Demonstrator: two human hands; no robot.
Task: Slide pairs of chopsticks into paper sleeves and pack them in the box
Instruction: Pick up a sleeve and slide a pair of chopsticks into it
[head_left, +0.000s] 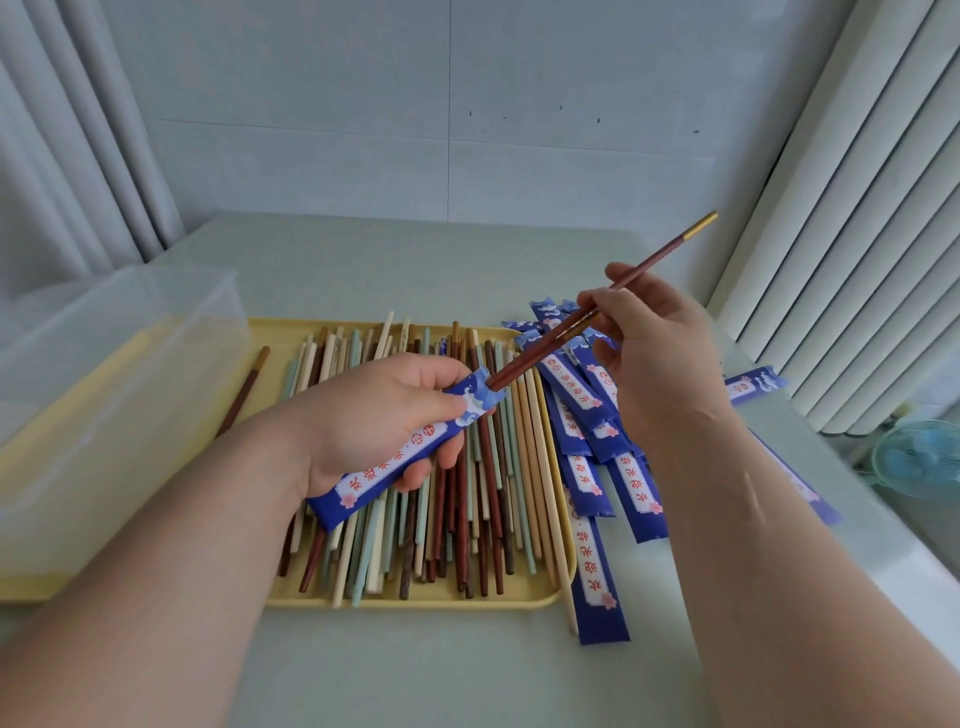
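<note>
Two chopsticks (540, 357) in right hand (660, 353), one sleeve (395, 462) in left hand (371, 410)

Scene was bright; light soft, even, daylight-like. Brightest patch sat at lower right edge of desk (415, 670), washed near white. Shadows faint: soft one under left hand (374, 415) over loose chopsticks (467, 509); none hard-edged. No harsh glare, only dull sheen on translucent box (104, 364). Wide-angle bend strong: curtains (857, 234) bowed at right side, forearms stretched large along bottom. Centre sharp, print on paper sleeve (400, 460) legible. Red-brown chopsticks (670, 249) slightly soft toward gold tip; fan (914, 457) at right edge blurred.
</note>
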